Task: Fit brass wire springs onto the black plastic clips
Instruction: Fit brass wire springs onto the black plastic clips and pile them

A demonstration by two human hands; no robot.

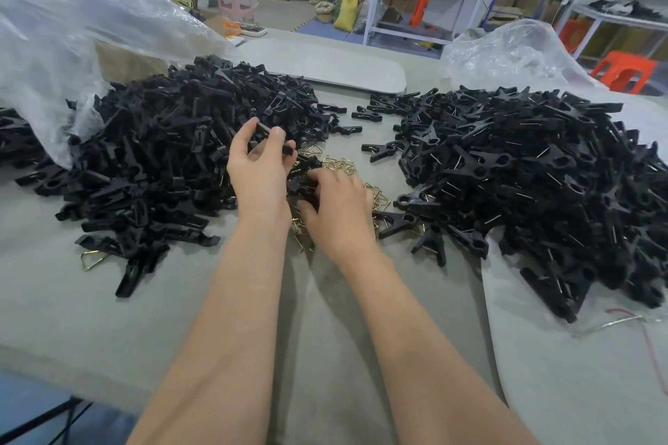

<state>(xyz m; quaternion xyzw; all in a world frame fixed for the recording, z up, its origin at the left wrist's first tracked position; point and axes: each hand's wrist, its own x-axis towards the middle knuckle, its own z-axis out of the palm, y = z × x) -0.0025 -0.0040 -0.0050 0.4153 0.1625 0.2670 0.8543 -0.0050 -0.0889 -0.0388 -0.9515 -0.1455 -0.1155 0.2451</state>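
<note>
Grey table (pixel 108 318), storeroom behind. Centre frame: our left hand (pixel 258 170) pinches one clip (pixel 265 130), its long axis slanting down to the right. Springs (pixel 339 164) are heaped just right of it, under our right hand (pixel 339 209), the nearer one. Its fingers curl into the heap; whether they grip anything we cannot tell. Loose pile (pixel 162 141) at left, finished pile (pixel 524 173) at right.

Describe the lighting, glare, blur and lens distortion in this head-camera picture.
Head view: soft, even light, only faint shadows on the table; glare whitens the plastic bag; wide-angle distortion bends the table's near edge; the right clip pile smears toward the frame edge.
</note>
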